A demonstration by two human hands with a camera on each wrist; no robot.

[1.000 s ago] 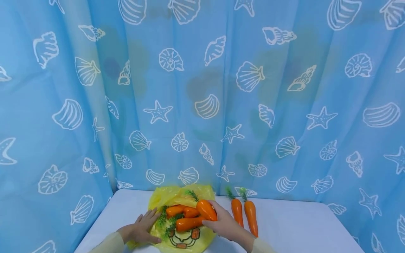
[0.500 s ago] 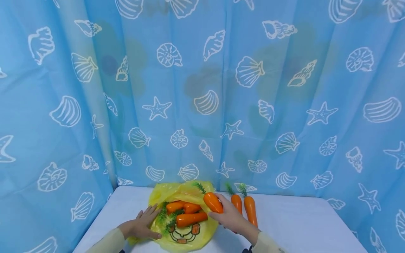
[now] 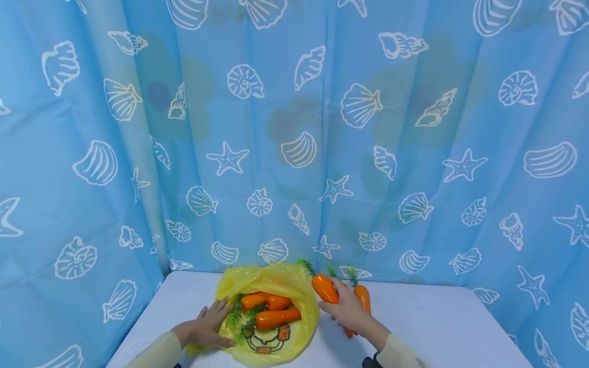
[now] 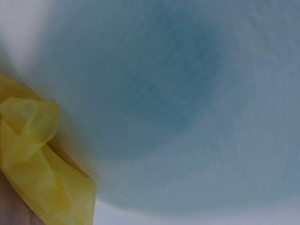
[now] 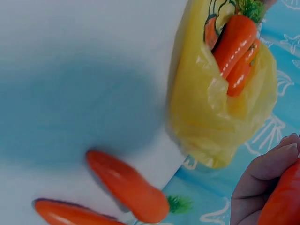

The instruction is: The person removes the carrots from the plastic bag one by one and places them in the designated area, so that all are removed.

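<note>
An orange carrot with a green leafy top is held in my right hand, just right of the yellow plastic bag. The same carrot fills the lower right corner of the right wrist view, with curled fingers around it. Several carrots lie in the bag's mouth, their green tops toward the left. My left hand rests on the bag's left edge, fingers spread out straight. Only yellow plastic and a bit of skin show in the left wrist view.
Two more carrots lie on the white table: one carrot nearer the bag and another carrot beside it. My right hand partly covers them in the head view. A blue shell-print curtain stands behind the table.
My right hand has moved right with the carrot, from over the bag's contents to beside the two carrots on the table. The left hand has stayed on the bag.
</note>
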